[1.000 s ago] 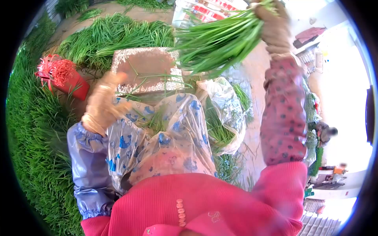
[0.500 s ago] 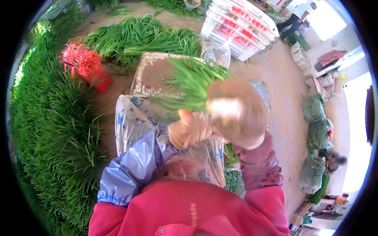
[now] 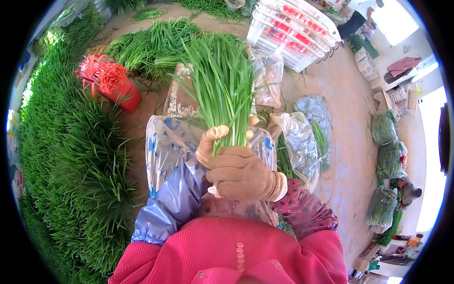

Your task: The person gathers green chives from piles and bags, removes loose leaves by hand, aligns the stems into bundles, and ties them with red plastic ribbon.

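Note:
A bunch of garlic chives, with long flat green leaves, stands in front of my chest, its leaf tips pointing away from me. My gloved left hand is wrapped round the stalks; its thumb shows on the near side and fingertips show at the right. My right hand, in a brown knit glove, is closed across the bottom end of the bunch and hides the stalk ends. Under both hands lies a clear plastic sheet with blue prints, over my lap.
A red container with red strips stands left, beside a large mass of greens. More cut greens lie ahead, near a worn board. Stacked white crates and plastic bags are right. People are farther off.
The bunch has swung from a leftward tilt to nearly straight ahead of me. My right hand, blurred before, has come down and left onto the stalk ends.

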Action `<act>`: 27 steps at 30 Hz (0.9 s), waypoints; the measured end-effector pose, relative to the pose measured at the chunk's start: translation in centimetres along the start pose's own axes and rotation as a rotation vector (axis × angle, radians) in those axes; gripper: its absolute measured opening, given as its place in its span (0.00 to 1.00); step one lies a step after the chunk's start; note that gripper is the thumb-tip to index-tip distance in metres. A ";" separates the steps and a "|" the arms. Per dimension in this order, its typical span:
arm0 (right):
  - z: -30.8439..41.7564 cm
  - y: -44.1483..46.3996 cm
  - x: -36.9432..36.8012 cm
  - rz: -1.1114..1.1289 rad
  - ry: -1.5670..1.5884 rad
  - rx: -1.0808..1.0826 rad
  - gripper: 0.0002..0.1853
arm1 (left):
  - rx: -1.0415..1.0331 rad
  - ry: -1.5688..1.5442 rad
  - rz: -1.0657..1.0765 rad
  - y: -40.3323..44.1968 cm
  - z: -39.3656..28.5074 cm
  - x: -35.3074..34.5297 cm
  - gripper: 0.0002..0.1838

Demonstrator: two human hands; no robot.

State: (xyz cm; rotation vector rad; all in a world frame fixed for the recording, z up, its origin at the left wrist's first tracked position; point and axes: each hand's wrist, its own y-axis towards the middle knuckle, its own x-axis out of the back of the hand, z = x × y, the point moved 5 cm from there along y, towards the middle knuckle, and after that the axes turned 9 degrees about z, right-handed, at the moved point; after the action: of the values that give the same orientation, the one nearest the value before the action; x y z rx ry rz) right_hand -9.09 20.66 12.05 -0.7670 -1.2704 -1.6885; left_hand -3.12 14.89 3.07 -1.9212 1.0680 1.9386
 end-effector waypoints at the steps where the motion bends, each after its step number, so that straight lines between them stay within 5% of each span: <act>1: 0.0 0.3 0.6 -0.001 -0.002 -0.003 0.14 | -0.059 0.168 -0.095 -0.3 -0.6 0.2 0.39; 4: -1.0 -0.1 3.4 -0.177 0.675 -0.158 0.16 | -0.048 0.180 -0.065 -0.3 -1.1 1.8 0.38; 6: -2.3 -3.7 5.0 -0.490 0.959 -0.329 0.19 | 0.006 0.122 -0.034 -0.5 -1.2 1.5 0.37; 9: -4.8 -7.7 6.3 -0.861 0.942 -0.742 0.07 | 0.067 0.083 -0.057 -1.2 -1.7 2.3 0.37; 11: -5.9 -8.8 5.0 -0.664 0.846 -1.127 0.06 | 0.072 0.054 -0.103 -1.7 -1.7 2.8 0.37; 13: -5.2 -8.1 5.0 -0.610 0.699 -1.187 0.07 | 0.085 0.148 -0.116 -2.0 -1.8 3.2 0.38; 16: -4.8 -5.6 5.9 -0.650 0.735 -1.092 0.10 | 0.108 0.142 -0.144 -2.1 -1.6 3.5 0.38; 19: -6.0 -3.3 7.0 -0.502 0.242 -0.840 0.12 | 0.105 0.174 -0.138 -2.2 -1.6 3.8 0.39; 22: -6.6 -1.4 7.4 -0.482 0.084 -0.733 0.14 | 0.117 0.214 -0.180 -2.7 -1.6 4.3 0.40; 27: -6.1 -1.8 8.1 -0.483 0.161 -0.749 0.09 | 0.071 0.289 -0.201 -2.8 -1.9 3.7 0.38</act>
State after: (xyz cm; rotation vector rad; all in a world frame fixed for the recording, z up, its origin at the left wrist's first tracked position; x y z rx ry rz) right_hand -14.10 12.78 16.40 -0.7476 -0.7190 -2.6257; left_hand -0.43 14.52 -1.10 -2.2194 0.9523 1.5318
